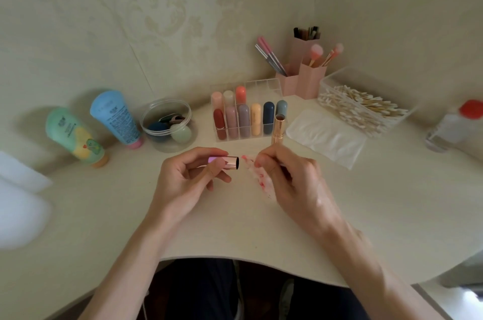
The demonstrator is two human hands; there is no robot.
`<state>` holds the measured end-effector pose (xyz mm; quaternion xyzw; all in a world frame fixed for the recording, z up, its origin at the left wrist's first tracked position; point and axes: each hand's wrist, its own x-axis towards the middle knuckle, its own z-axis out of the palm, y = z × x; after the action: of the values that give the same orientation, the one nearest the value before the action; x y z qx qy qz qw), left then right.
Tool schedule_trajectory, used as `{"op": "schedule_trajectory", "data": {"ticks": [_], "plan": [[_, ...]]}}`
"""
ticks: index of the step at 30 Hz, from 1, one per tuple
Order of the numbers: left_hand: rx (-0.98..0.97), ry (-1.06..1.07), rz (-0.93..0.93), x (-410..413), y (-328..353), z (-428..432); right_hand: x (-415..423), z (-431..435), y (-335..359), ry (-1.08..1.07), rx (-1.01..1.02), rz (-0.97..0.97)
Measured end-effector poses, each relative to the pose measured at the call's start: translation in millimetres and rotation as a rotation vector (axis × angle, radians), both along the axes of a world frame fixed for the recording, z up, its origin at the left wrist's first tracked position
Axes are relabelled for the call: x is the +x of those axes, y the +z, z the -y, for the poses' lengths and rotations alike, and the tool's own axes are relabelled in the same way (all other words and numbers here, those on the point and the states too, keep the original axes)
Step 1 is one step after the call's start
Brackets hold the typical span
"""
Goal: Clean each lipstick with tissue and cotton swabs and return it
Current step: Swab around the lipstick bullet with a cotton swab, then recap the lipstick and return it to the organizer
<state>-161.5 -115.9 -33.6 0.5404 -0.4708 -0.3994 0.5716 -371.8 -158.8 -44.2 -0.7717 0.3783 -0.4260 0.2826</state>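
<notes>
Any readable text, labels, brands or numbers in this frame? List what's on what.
Nothing legible.
Blue tube: lines of small print, too blurred to read.
Green tube: logo and cactus drawing, lettering too blurred.
Red-topped bottle: blurred, no label readable.
Lipstick and its cap: no marking visible.

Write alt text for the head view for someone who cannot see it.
Over a cream table, the left hand holds a rose-gold lipstick cap while the right hand holds the matching open lipstick tube upright with a red-stained tissue. Behind stand a clear organiser of capped lipsticks and a clear box of cotton swabs.
</notes>
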Motion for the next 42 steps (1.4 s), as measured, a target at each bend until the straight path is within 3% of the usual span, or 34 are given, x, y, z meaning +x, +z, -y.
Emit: {"op": "schedule_trajectory", "data": {"ticks": [3,7,11,15,22,29,35,42], "plan": [[-0.003,-0.001,0.015,0.8,0.7,-1.0,-15.2,12.6,4.2,-0.088,-0.07,-0.018],[-0.016,-0.004,0.001,1.2,0.7,0.0,-39.3,31.0,0.6,-0.376,-0.2,-0.057],[-0.022,0.022,0.022,1.0,0.8,2.9,-55.7,38.6,-6.0,-0.706,-0.108,-0.256],[-0.003,0.033,-0.007,-2.8,0.6,6.8,-58.8,41.0,-4.8,-0.826,0.001,-0.401],[0.007,-0.045,-0.049,-9.7,-5.2,14.8,-53.0,41.4,-6.4,-0.832,0.016,-0.413],[0.053,-0.092,-0.047,-11.1,-3.2,18.7,-25.7,30.7,-1.0,-0.378,0.015,-0.14],[0.004,-0.117,0.019,-19.7,0.4,19.7,-6.1,35.5,-4.5,-0.337,0.035,-0.213],[-0.009,-0.241,-0.126,-17.2,-0.3,18.8,-6.4,25.3,-2.2,-0.213,-0.113,-0.086]]}}
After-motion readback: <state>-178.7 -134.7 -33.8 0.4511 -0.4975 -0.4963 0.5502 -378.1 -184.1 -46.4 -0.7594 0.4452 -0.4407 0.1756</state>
